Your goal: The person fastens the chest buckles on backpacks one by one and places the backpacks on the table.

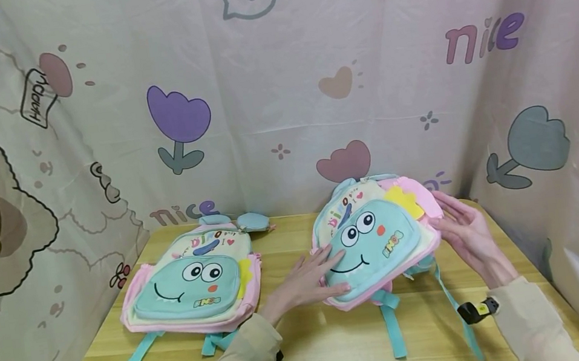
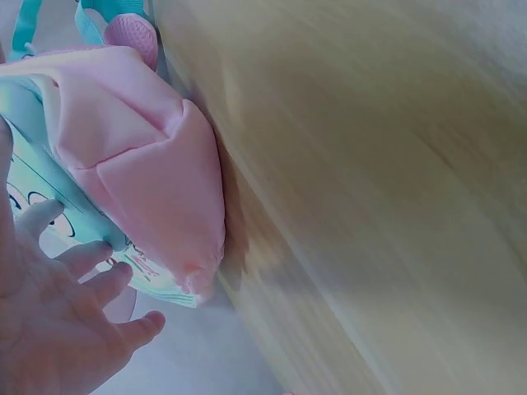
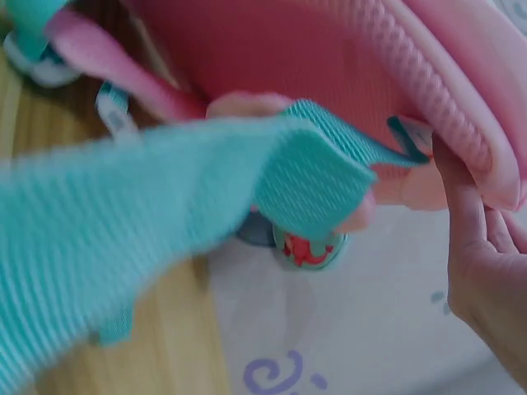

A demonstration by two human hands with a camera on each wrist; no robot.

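Pinching tilted backpack (image 1: 376, 245) at its right edge with right hand (image 1: 471, 238) (the raised side); resting spread left hand (image 1: 304, 279) on its lower-left front.

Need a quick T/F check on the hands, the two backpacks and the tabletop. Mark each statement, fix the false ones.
1. The left hand rests on the front of the right backpack. True.
2. The right hand holds the left backpack. False: the right hand is at the pink side of the right backpack; neither hand holds the left backpack.
3. Both backpacks have a cartoon face with two eyes. True.
4. The tabletop is solid black. False: the tabletop is wood-grained.
5. In the head view, the right backpack is tilted. True.
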